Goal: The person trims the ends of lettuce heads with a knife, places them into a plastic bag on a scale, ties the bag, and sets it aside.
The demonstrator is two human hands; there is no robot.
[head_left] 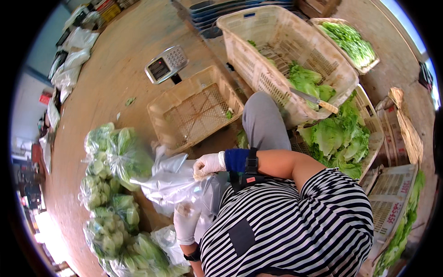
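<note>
A thin pale plastic bag spreads across my lap and hangs out to the left. My right hand, in a white glove with a blue cuff at the wrist, pinches the bag's upper edge. Below it, my left hand, gloved in white too, has its fingers curled against the same bag and grips the film. Beyond the bag lie clear bags of green leafy vegetables, piled on the floor to the left. What is inside the bag in my hands cannot be made out.
A digital scale's display stands behind a shallow crate. To the right, a knife rests on a tall cream crate holding some lettuce. More lettuce fills a crate beside my knee. Blue crates are stacked at the back.
</note>
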